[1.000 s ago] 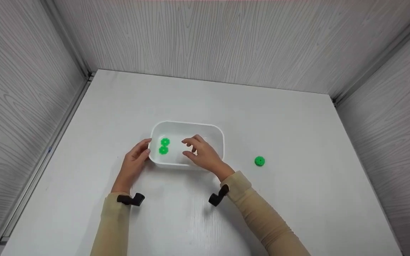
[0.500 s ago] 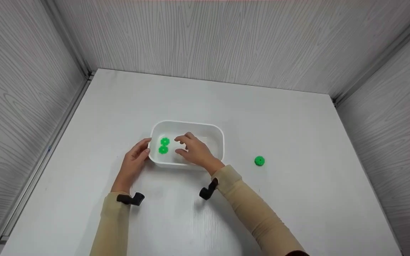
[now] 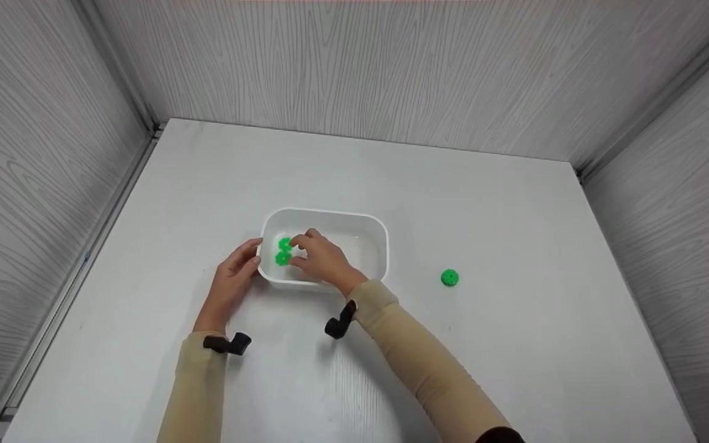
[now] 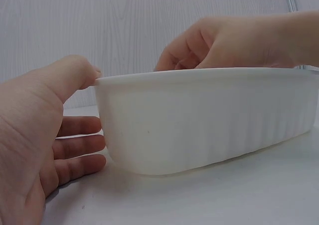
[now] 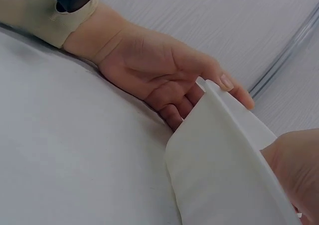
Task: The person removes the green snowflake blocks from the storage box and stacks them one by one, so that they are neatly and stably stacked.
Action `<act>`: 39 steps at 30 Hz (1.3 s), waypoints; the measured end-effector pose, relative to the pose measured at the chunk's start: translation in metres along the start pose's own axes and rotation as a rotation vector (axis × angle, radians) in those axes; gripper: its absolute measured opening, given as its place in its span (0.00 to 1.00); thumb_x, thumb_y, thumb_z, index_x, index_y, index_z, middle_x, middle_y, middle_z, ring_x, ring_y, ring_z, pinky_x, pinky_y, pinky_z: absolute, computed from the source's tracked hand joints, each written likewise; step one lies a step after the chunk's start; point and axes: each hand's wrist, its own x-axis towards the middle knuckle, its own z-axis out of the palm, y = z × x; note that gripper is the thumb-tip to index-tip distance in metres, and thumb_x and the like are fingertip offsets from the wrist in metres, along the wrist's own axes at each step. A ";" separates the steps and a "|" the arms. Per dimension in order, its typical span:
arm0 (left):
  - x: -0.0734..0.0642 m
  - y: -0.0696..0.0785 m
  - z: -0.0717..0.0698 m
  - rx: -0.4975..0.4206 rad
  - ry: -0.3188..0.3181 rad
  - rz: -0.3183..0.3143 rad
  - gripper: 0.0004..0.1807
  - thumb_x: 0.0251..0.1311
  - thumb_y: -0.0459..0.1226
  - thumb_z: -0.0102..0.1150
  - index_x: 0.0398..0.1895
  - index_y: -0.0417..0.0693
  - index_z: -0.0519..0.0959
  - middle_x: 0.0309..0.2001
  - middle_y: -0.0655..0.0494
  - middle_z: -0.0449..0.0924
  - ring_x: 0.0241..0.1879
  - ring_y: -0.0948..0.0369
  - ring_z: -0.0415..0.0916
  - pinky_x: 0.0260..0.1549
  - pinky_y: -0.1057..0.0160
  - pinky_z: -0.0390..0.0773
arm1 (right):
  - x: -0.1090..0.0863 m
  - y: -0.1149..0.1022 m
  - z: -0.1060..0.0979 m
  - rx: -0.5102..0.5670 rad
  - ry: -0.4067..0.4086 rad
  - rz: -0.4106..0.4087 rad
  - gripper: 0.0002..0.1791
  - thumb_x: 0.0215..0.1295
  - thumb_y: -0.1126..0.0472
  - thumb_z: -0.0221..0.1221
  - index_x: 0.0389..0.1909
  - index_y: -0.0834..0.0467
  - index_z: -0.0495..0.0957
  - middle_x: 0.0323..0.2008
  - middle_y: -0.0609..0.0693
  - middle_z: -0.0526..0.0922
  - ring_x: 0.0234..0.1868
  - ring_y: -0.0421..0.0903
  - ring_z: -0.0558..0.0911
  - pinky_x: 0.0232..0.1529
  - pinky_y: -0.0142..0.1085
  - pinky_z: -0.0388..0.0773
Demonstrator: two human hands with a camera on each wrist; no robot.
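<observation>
A white plastic bin (image 3: 354, 280) stands on the table. Two flat green flower-shaped pieces lie side by side at the left end of its floor; the nearer green piece (image 3: 282, 258) adjoins the farther green piece (image 3: 284, 243). My left hand (image 3: 234, 277) rests against the bin's left end, thumb at the rim and fingers along the outer wall, as the left wrist view shows. My right hand (image 3: 324, 258) reaches inside, thumb and forefinger apart at the right edges of the green pieces. The bin's walls hide its fingertips in both wrist views.
A round green piece, perhaps a small stack (image 3: 450, 277), sits on the white table (image 3: 514, 344) to the right of the bin. Pale wood-grain panels (image 3: 360, 67) enclose the table at the back and both sides.
My right hand has moved left inside the bin, from its middle to the green pieces. The left hand and the bin have stayed in place.
</observation>
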 end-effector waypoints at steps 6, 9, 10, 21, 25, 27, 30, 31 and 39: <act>0.003 -0.010 -0.002 0.015 0.009 0.003 0.24 0.66 0.42 0.51 0.64 0.48 0.67 0.58 0.41 0.69 0.57 0.48 0.66 0.49 0.67 0.72 | 0.010 -0.002 0.007 -0.025 -0.069 0.046 0.20 0.60 0.50 0.62 0.52 0.51 0.77 0.43 0.46 0.72 0.42 0.41 0.75 0.44 0.34 0.73; 0.007 -0.021 -0.004 0.025 0.016 0.017 0.24 0.65 0.45 0.52 0.64 0.52 0.68 0.58 0.45 0.70 0.57 0.51 0.67 0.49 0.67 0.72 | 0.012 -0.005 0.006 -0.038 -0.094 0.054 0.20 0.60 0.50 0.62 0.52 0.52 0.77 0.43 0.46 0.72 0.41 0.41 0.74 0.45 0.35 0.73; 0.007 -0.024 -0.005 0.024 0.018 0.018 0.24 0.65 0.46 0.52 0.64 0.53 0.68 0.58 0.46 0.70 0.57 0.52 0.67 0.49 0.67 0.72 | 0.013 -0.007 0.006 -0.048 -0.100 0.052 0.21 0.59 0.50 0.62 0.52 0.52 0.77 0.43 0.46 0.72 0.40 0.41 0.74 0.45 0.35 0.73; 0.002 -0.004 0.000 0.005 0.000 -0.013 0.24 0.67 0.39 0.50 0.65 0.46 0.66 0.60 0.40 0.67 0.58 0.46 0.65 0.49 0.66 0.73 | 0.021 -0.008 0.014 -0.115 -0.093 0.037 0.19 0.59 0.52 0.62 0.51 0.52 0.78 0.43 0.46 0.74 0.40 0.40 0.74 0.43 0.35 0.73; 0.001 -0.002 -0.001 -0.017 -0.001 -0.008 0.23 0.67 0.38 0.50 0.65 0.44 0.66 0.59 0.39 0.67 0.58 0.46 0.65 0.48 0.66 0.73 | 0.021 -0.008 0.016 -0.116 -0.099 0.006 0.19 0.58 0.53 0.63 0.52 0.49 0.78 0.44 0.47 0.74 0.40 0.40 0.73 0.43 0.36 0.73; 0.000 -0.002 -0.001 -0.024 -0.003 -0.003 0.23 0.67 0.37 0.50 0.65 0.45 0.66 0.59 0.40 0.67 0.58 0.46 0.66 0.48 0.66 0.73 | 0.021 -0.008 0.016 -0.125 -0.102 -0.005 0.20 0.58 0.53 0.63 0.53 0.48 0.78 0.44 0.48 0.73 0.40 0.41 0.72 0.43 0.36 0.73; 0.000 -0.002 -0.001 -0.014 -0.004 -0.004 0.23 0.67 0.38 0.50 0.65 0.46 0.66 0.60 0.41 0.67 0.58 0.47 0.65 0.49 0.66 0.73 | 0.022 -0.007 0.018 -0.137 -0.112 0.000 0.21 0.58 0.53 0.63 0.54 0.45 0.77 0.45 0.48 0.72 0.40 0.41 0.72 0.44 0.36 0.72; 0.001 -0.001 -0.001 -0.007 -0.003 -0.007 0.23 0.67 0.38 0.50 0.65 0.46 0.66 0.60 0.42 0.67 0.59 0.48 0.66 0.49 0.67 0.73 | 0.023 -0.007 0.018 -0.143 -0.116 0.002 0.21 0.58 0.53 0.63 0.55 0.44 0.77 0.46 0.48 0.72 0.41 0.41 0.71 0.44 0.37 0.72; 0.001 -0.002 0.000 0.012 0.001 0.000 0.24 0.67 0.39 0.50 0.65 0.46 0.66 0.60 0.41 0.67 0.59 0.47 0.65 0.49 0.67 0.72 | 0.025 -0.005 0.021 -0.182 -0.139 0.006 0.21 0.59 0.52 0.63 0.55 0.43 0.76 0.48 0.50 0.69 0.42 0.42 0.71 0.45 0.38 0.73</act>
